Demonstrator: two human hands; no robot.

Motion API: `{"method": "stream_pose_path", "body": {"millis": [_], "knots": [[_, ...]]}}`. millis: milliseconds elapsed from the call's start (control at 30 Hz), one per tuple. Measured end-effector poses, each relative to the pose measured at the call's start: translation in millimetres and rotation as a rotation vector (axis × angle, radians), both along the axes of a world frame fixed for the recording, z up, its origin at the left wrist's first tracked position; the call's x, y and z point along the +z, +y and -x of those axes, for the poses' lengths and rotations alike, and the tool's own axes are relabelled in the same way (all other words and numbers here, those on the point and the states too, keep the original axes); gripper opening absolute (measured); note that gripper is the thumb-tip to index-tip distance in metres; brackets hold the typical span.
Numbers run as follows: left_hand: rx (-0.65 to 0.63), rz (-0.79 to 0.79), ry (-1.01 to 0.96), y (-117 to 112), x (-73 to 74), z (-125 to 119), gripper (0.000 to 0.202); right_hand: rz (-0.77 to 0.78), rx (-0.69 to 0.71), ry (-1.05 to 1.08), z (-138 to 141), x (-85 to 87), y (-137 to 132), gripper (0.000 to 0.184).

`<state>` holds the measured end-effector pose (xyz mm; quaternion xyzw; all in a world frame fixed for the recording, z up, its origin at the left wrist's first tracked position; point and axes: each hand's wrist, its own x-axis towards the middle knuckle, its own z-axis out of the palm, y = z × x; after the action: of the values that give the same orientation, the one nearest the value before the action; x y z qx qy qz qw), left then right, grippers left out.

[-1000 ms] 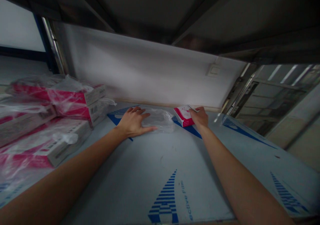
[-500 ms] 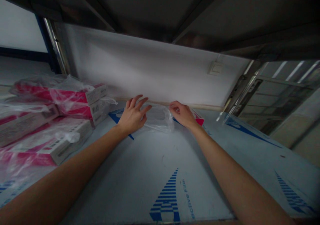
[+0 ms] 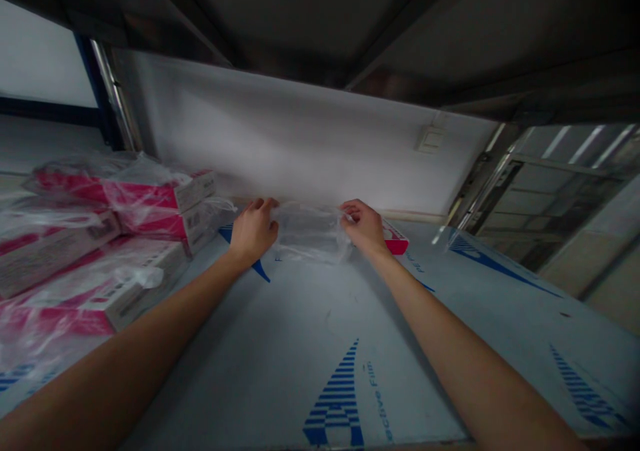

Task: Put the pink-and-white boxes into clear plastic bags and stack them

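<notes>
- Our left hand (image 3: 254, 231) closes on one end of a clear plastic bag (image 3: 310, 234), its fingers curled over the thin, crinkled film in a firm pinch.
- Our right hand (image 3: 364, 227) pinches the bag's other end, its fingers bent around the gathered plastic.
- The bag stretches between both grips at the far edge of the surface (image 3: 320, 331), a soft, glossy, roughly rectangular sheet with creases running across it. We cannot tell whether its lower edge touches the surface.
- A small red-and-white cardboard box (image 3: 397, 244) lies flat just beyond our right hand, partly hidden behind it.
- Left of our left forearm, pink-and-white cardboard boxes (image 3: 150, 197) sit stacked in loose, wrinkled clear wrapping, their flat, rectangular ends facing the hands.
- The smooth, pale surface is covered in film printed with blue striped wedges and partial lettering.
- Behind the hands runs a plain white wall (image 3: 300, 117) with a square light switch (image 3: 430, 139), beneath a dark overhead shelf (image 3: 300, 11).
- A shiny metal post (image 3: 115, 97) stands at the surface's far left corner.
</notes>
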<state>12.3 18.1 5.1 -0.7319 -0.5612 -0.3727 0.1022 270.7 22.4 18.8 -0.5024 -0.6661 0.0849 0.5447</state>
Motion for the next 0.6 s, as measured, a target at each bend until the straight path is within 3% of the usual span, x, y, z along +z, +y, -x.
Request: {"method": "stream_pose_path", "body": {"millis": [67,133,167,233,300,367,467,533,600], "knots": [[-0.003,-0.016,-0.065,2.5,0.5,-0.5,0.028,0.177,0.265,0.138,0.6,11.5,-9.6,0.024],[-0.041,-0.019,-0.138,6.2,-1.3,-0.9,0.021,0.438,0.628,0.222,-0.8,21.6,-17.1,0.031],[-0.077,-0.016,-0.181,8.1,-2.8,-1.2,0.020,0.513,0.730,0.267,-1.9,25.3,-18.5,0.033],[-0.184,0.014,-0.283,11.2,-6.0,-2.4,0.019,0.453,0.680,0.446,-4.1,28.9,-15.6,0.030],[-0.343,0.083,-0.402,11.7,-8.5,-5.4,0.014,0.284,0.445,0.604,-5.1,27.2,-8.0,0.020],[-0.533,0.181,-0.496,8.8,-10.0,-10.6,0.009,0.272,0.277,0.620,-4.5,21.5,-1.5,0.017],[-0.730,0.289,-0.543,-0.1,-10.2,-21.4,0.017,0.563,0.331,0.566,-1.2,10.7,-0.5,0.035],[-0.754,0.281,-0.537,-5.8,-9.5,-27.9,0.018,0.704,0.433,0.535,1.3,4.4,-3.1,0.043],[-0.723,0.235,-0.527,-8.7,-8.4,-31.7,0.017,0.712,0.488,0.482,2.5,0.2,-4.5,0.037]]}}
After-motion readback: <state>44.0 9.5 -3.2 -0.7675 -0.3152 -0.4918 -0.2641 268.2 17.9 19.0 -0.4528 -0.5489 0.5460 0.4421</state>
